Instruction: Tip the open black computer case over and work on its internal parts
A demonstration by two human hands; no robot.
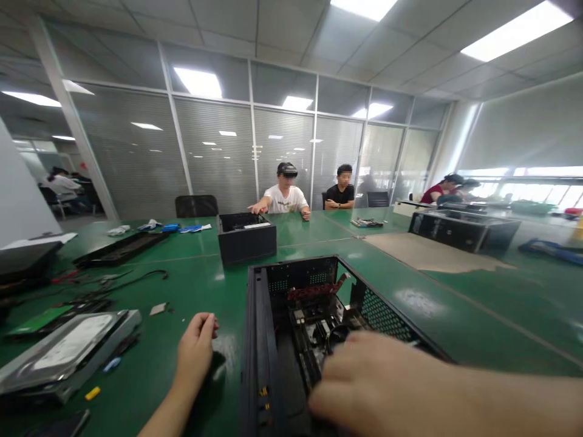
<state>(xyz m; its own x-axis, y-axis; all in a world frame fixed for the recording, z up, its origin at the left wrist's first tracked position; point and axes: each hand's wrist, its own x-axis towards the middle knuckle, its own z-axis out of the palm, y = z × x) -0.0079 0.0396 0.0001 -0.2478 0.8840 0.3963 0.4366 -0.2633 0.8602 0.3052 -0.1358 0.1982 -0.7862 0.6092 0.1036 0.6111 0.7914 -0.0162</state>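
Observation:
An open black computer case (259,340) lies on the green table (195,285) in front of me, with a circuit board and a red card inside. My right hand (364,382) reaches into the case from the right; it is blurred and its fingertips are hidden low inside. My left hand (197,349) rests on the table just left of the case, fingers curled loosely, apparently holding nothing.
A hard drive (68,352) lies at the left, with cables and a black panel (118,249) beyond. A second black case (246,237) stands mid-table, a third (462,230) at the right. Two people sit across the table, and more people sit at the far left and right.

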